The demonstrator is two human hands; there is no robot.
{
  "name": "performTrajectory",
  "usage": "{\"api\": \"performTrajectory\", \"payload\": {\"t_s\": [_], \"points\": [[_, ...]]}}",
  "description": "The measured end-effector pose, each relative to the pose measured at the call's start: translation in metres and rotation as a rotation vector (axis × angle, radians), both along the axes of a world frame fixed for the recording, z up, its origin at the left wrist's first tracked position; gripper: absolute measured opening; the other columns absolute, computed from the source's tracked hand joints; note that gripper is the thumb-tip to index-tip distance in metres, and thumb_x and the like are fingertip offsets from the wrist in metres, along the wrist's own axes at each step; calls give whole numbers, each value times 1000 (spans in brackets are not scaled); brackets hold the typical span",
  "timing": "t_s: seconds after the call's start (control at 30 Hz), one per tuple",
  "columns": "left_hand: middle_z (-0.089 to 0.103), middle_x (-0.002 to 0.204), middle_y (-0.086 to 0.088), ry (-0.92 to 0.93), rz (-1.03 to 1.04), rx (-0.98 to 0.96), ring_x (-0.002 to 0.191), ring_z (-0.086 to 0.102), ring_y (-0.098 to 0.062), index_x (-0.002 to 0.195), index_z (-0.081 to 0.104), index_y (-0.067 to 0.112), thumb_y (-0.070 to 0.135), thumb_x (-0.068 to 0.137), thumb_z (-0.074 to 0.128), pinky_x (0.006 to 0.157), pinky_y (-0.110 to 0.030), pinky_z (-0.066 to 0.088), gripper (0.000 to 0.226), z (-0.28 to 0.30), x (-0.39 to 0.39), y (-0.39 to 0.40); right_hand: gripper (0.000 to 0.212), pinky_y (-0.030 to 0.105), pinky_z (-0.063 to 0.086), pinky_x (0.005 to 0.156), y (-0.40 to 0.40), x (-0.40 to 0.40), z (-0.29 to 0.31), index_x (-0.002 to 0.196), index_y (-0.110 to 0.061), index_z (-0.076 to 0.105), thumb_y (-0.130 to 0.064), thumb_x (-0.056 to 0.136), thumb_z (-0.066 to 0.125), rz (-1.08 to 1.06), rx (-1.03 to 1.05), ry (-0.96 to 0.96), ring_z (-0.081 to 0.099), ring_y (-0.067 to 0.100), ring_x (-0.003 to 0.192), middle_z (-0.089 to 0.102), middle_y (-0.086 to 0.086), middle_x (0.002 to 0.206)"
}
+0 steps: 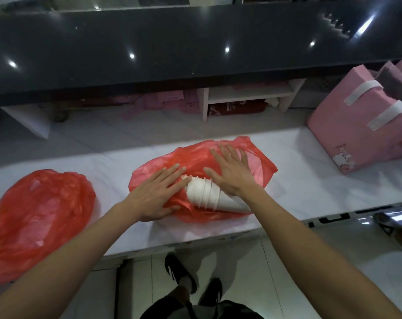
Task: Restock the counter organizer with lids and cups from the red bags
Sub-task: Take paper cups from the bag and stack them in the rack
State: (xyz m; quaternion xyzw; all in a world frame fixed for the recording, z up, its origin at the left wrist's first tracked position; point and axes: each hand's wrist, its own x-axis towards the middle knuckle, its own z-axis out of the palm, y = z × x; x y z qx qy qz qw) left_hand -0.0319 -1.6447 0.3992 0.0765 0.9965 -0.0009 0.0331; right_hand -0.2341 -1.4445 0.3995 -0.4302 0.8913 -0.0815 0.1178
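While both hands lie flat with fingers straight, left hand [157,194] and right hand [233,173] flank the cup stack [209,195], lying left-to-right in the middle red bag [195,162], directly under the right palm.

Two translucent red bags [202,173] [37,217] lie on a white counter [310,180], the middle one showing plain white cups [209,195]; pink boxes [356,125] with white tape strips sit upper right, beneath a glossy black ledge [172,47]; black shoes [179,272] with white stripes at bottom
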Motion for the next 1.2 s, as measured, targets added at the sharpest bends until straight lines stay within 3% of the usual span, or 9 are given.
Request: {"api": "performTrajectory", "payload": {"t_s": [0.1,0.2,0.33,0.43,0.57,0.7,0.83,0.97,1.2], "points": [[15,167,-8,62,-10,23,156,4,-24,160,19,21,62,91,56,124,-49,17,88,-9,6,-10,71,53,0,123,-5,1,-13,157,-32,26,-71,97,21,-78,-18,-129,12,19,153,22,-1,165],[23,165,-10,110,-26,43,154,14,-26,159,25,16,61,87,60,123,-49,20,91,-16,9,-17,73,52,27,117,-10,-5,-21,144,-31,49,-76,92,24,-168,-24,-281,42,22,140,50,-3,150],[34,160,-9,156,-15,67,150,29,-28,156,31,16,60,85,57,122,-46,22,88,-20,6,-19,46,43,46,96,-14,-4,-8,116,-31,64,-61,95,36,-171,-24,-129,63,22,107,70,-5,115],[39,158,-9,176,-15,89,146,36,-28,154,36,16,56,83,59,122,-44,21,86,-23,2,-19,36,44,43,103,-5,15,1,127,-26,62,-40,97,48,-105,-81,27,60,24,117,67,-3,128],[42,156,-8,175,3,117,143,39,-28,153,38,16,55,82,59,121,-42,20,84,-21,-1,-20,47,48,38,110,11,52,0,136,-23,59,-42,94,51,-6,-233,62,55,26,129,59,2,142],[41,157,-7,147,14,124,144,37,-26,154,36,18,57,82,58,121,-43,23,85,-22,1,-19,71,47,28,115,0,65,8,151,-29,39,-59,90,57,151,-70,4,41,23,141,41,-1,157],[43,155,-4,137,42,137,143,40,-24,153,38,20,59,81,59,120,-41,24,84,-22,-2,-20,91,48,34,112,-19,64,5,157,-29,22,-61,82,62,214,82,7,40,25,140,36,-1,159],[46,153,-2,98,74,154,141,42,-23,151,40,22,61,77,50,118,-42,27,84,-18,-4,-19,90,48,39,105,-19,65,3,155,-24,28,-59,81,65,206,60,24,48,27,131,45,2,151],[47,152,-3,66,111,208,140,43,-24,149,41,22,59,76,59,118,-45,31,84,-14,-5,-14,83,49,41,100,-11,72,-3,147,-22,43,-49,75,75,188,-19,54,51,29,123,54,2,141]]}}
